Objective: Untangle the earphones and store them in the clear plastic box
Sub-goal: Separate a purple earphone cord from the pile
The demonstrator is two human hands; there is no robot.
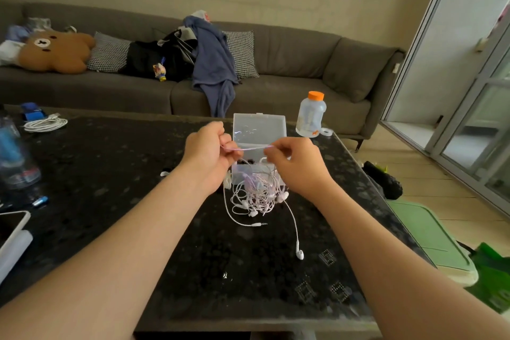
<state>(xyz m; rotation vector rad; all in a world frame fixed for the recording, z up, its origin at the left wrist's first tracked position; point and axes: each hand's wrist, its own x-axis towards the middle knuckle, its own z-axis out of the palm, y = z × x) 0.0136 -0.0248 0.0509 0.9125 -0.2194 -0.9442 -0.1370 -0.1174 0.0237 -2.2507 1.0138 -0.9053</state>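
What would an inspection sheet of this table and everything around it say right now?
Surface: dark speckled stone table.
Job's things: tangled white and lilac earphones in front of the open clear plastic box.
Clutter: orange-capped translucent bottle.
Hands: left hand and right hand each pinch one lilac cord, stretched between them.
Cables: coiled white cable, far left.
Surroundings: grey sofa, brown bear cushion, glass sliding door.

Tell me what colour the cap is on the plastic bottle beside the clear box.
Orange. The cap of the bottle shows plainly in the head view.
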